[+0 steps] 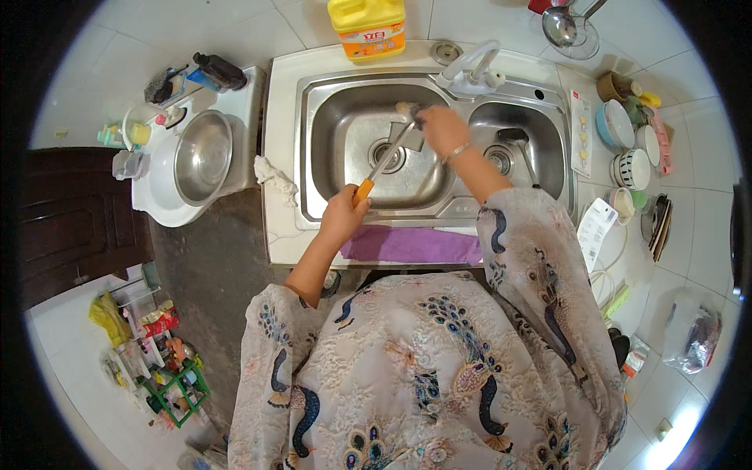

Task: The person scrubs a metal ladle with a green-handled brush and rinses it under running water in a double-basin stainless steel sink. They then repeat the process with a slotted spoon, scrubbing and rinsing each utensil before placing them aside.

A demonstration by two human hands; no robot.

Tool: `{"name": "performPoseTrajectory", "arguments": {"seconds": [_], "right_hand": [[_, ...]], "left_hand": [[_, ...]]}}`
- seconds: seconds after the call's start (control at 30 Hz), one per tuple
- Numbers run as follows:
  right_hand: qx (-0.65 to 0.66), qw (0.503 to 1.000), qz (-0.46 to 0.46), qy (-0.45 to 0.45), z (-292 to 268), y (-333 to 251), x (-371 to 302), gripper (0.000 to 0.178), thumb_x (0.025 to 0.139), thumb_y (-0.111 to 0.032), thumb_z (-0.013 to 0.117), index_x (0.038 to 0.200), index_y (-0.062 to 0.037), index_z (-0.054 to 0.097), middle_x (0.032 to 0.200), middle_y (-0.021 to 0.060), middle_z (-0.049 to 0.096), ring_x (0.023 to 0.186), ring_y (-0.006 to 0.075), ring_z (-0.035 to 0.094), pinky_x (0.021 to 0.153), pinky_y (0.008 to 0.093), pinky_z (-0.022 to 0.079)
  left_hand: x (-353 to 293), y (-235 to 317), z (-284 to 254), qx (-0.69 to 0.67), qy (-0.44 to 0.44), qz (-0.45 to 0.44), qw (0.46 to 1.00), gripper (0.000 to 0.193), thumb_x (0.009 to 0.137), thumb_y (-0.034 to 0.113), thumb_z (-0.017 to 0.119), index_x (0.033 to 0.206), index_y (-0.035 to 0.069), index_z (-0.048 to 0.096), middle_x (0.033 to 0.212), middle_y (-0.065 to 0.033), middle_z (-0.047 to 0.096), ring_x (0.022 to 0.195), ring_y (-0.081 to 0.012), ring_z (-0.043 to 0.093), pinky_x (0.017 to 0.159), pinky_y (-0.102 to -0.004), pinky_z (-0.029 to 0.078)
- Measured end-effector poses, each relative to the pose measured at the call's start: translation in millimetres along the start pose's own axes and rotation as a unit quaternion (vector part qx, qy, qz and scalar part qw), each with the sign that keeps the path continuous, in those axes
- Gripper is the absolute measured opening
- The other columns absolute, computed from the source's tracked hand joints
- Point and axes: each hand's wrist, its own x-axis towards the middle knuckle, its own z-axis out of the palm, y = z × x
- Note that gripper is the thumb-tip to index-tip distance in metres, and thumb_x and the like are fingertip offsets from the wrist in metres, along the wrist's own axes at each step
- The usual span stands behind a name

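Note:
My left hand (341, 213) grips the orange handle of a metal kitchen utensil (385, 160) and holds it over the left basin of the steel double sink (317, 141). The utensil's metal end points up toward the tap. My right hand (441, 129) is closed on a pale scrubbing sponge (406, 109) at that metal end, just below the white faucet (472, 72). A thin bracelet circles my right wrist. Whether the sponge touches the metal is partly hidden by my fingers.
A purple cloth (411, 245) lies on the counter's front edge. A yellow detergent jug (366, 27) stands behind the sink. A steel bowl (203, 157) sits at the left. Bowls and plates (630, 149) crowd the right counter. A dark utensil lies in the right basin (517, 141).

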Motion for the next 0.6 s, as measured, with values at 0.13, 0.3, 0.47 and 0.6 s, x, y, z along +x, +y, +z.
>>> {"name": "performPoseTrajectory", "arguments": {"seconds": [0.13,0.3,0.47,0.6], "right_hand": [[0.11,0.994,0.002,-0.018,7,-30,-16,0.02,0.077,-0.017,0.055,0.093,-0.0142,0.067,0.096,0.0098,0.06,0.087,0.0295,0.06,0.075,0.0413,0.05],[0.329,0.916,0.228,0.038,8,49,14,0.035,0.077,-0.028,0.063,0.107,-0.0101,0.064,0.105,0.0126,0.062,0.095,0.0239,0.061,0.081,0.0348,0.049],[0.493,0.815,0.303,-0.033,12,59,13,0.063,0.076,-0.039,0.071,0.121,0.0025,0.054,0.115,0.0125,0.06,0.103,0.017,0.057,0.089,0.0262,0.043],[0.395,0.866,0.252,-0.175,-6,48,8,0.065,0.072,-0.041,0.075,0.116,0.0027,0.058,0.11,0.0128,0.062,0.098,0.018,0.059,0.088,0.0261,0.044]], "left_hand": [[4,-9,0,-0.003,0.013,0.013,1.0,0.039,0.081,0.025,0.063,0.108,-0.003,0.055,0.085,-0.0233,0.063,0.079,-0.0368,0.062,0.07,-0.0414,0.048],[6,0,-23,-0.054,0.0,0.011,0.998,0.038,0.082,0.022,0.063,0.11,-0.003,0.055,0.088,-0.0191,0.063,0.077,-0.0279,0.062,0.07,-0.035,0.048],[-3,2,-32,-0.119,-0.07,0.0,0.99,0.042,0.083,0.02,0.065,0.117,-0.001,0.053,0.091,-0.0125,0.063,0.08,-0.0181,0.06,0.072,-0.0299,0.048],[-4,-6,-38,-0.133,-0.125,-0.031,0.983,0.044,0.084,0.02,0.065,0.121,0.001,0.052,0.089,-0.006,0.06,0.071,-0.0108,0.055,0.062,-0.0255,0.047]]}}
